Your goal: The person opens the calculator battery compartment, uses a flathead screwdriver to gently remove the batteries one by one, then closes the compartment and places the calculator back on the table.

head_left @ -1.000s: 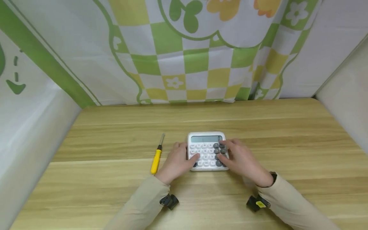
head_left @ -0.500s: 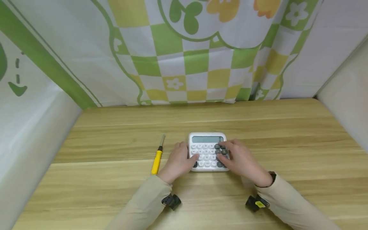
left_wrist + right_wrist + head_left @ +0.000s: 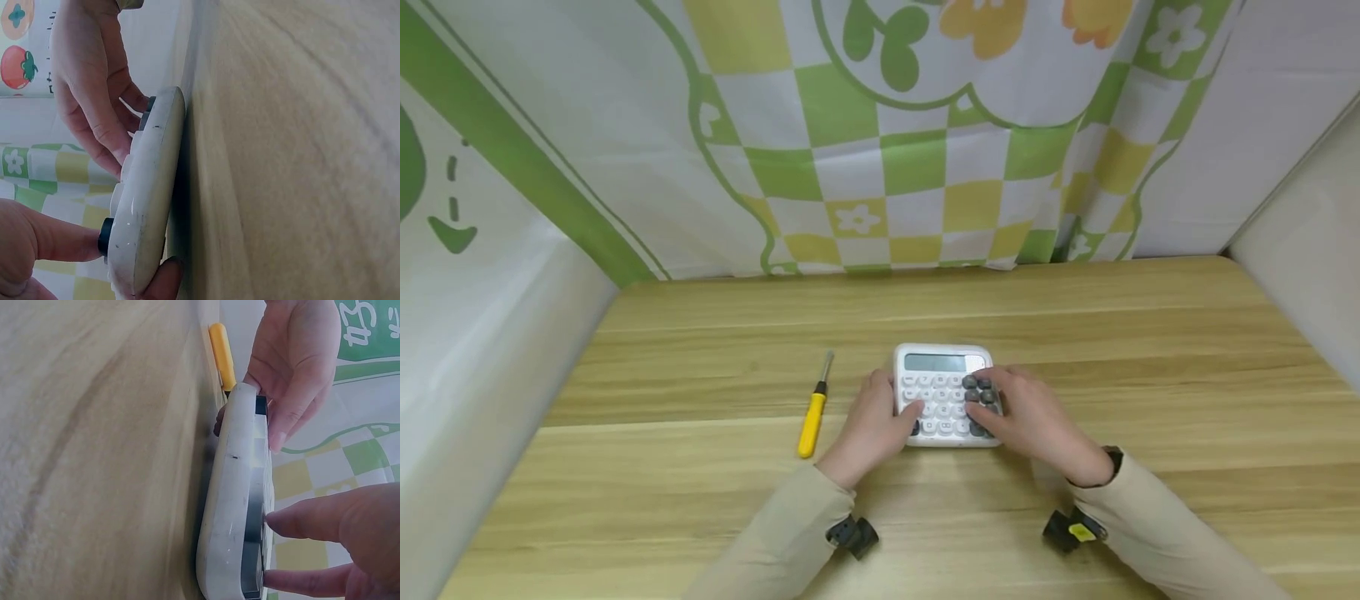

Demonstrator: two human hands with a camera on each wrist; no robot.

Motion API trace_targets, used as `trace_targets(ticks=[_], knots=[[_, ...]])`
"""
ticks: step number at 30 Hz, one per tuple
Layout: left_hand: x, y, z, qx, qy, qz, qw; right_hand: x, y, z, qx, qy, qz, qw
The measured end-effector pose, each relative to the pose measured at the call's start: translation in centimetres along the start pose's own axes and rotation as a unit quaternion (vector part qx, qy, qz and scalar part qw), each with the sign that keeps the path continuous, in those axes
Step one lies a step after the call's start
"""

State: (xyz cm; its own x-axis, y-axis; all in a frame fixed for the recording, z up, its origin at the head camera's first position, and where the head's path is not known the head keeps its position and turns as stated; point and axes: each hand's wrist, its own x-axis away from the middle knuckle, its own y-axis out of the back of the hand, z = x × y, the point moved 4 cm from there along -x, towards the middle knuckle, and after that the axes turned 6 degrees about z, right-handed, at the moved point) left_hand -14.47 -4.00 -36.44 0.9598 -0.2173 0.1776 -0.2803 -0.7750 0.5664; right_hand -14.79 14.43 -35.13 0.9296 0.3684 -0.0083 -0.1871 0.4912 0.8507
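A white calculator (image 3: 942, 410) with round white and dark grey keys lies between the hands in the head view. My left hand (image 3: 877, 421) grips its left side. In the left wrist view the left thumb (image 3: 69, 242) rests on a dark corner key, and a fingertip (image 3: 165, 280) is under the casing, whose near side stands a little off the table. My right hand (image 3: 1033, 417) is over the right-hand columns, thumb and a finger touching the dark keys. These two digits meet the keys from above in the right wrist view, fairly straight. A bright patch covers the display's right end.
A yellow-handled screwdriver (image 3: 812, 421) lies left of the left hand, its shaft pointing away. The wooden table (image 3: 662, 367) ends at a checked green and yellow curtain (image 3: 917, 167) at the back. White walls close off both sides.
The display's right end, where a digit showed before, now has a bright reflection. The left hand and calculator appear slightly further right, as does the screwdriver. The right hand keeps its pose.
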Motion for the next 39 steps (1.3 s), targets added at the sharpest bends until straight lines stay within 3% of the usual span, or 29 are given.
trace_targets(ticks=[10, 28, 39], knots=[[0.1, -0.1, 0.3, 0.045, -0.021, -0.014, 0.9986, -0.2, -0.5, 0.0, 0.002, -0.033, 0.009, 0.999], [-0.2, -0.1, 0.2, 0.104, -0.02, -0.002, 0.9944, -0.2, -0.7, 0.1, -0.005, -0.046, -0.003, 0.999], [-0.3, 0.1, 0.1, 0.144, -0.021, -0.068, 0.987, -0.4, -1.1, 0.3, -0.036, -0.068, 0.01, 0.997]])
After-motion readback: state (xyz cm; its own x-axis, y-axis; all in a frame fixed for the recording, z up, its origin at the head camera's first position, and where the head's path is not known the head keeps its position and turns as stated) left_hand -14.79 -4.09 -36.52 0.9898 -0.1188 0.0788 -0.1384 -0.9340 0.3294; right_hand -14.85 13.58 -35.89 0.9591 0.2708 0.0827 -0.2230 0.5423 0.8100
